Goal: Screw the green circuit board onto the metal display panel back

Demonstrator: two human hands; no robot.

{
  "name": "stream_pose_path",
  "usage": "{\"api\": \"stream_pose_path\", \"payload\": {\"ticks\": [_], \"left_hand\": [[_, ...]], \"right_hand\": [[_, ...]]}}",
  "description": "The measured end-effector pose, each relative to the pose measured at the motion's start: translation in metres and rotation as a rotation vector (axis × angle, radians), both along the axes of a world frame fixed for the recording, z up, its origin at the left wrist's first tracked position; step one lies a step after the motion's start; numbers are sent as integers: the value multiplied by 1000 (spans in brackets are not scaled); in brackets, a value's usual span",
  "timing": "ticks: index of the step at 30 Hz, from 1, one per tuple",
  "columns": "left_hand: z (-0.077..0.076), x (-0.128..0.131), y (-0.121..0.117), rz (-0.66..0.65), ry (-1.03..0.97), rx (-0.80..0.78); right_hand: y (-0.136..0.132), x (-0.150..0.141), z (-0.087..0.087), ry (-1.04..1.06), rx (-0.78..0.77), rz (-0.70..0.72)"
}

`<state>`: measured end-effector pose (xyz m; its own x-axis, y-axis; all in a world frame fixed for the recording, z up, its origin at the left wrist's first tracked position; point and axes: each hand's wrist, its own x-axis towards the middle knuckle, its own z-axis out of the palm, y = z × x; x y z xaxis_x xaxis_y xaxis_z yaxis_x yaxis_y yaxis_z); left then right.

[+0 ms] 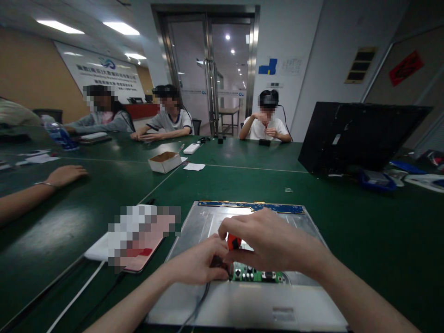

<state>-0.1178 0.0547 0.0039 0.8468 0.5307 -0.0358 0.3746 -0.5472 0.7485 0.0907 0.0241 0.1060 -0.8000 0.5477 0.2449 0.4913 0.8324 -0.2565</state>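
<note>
A silver metal panel (249, 300) lies flat on the green table (364, 231) in front of me, with a blue circuit strip (253, 206) along its far edge and a small green circuit board (258, 275) near its middle. My right hand (274, 240) is closed round the red and black handle of a screwdriver (234, 241), held upright over the green board. My left hand (199, 263) is closed beside it, its fingers pinched at the tool's lower part, next to the board's left end.
A phone on a white pad (138, 240) lies left of the panel. A black monitor back (350, 136) stands at the right. A small cardboard box (165, 162) sits farther back. Three people sit at the far side; another person's arm (38, 189) rests at the left.
</note>
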Motion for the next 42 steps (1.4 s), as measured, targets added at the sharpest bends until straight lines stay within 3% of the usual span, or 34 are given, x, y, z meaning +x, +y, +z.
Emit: {"api": "stream_pose_path", "payload": {"ticks": [25, 35, 42], "left_hand": [[3, 2, -1, -15, -1, -36], [4, 4, -1, 19, -27, 43], [5, 4, -1, -9, -37, -34]], "right_hand": [[-1, 0, -2, -12, 24, -15], [-3, -1, -1, -76, 44, -30], [-11, 0, 4, -85, 48, -51]]}}
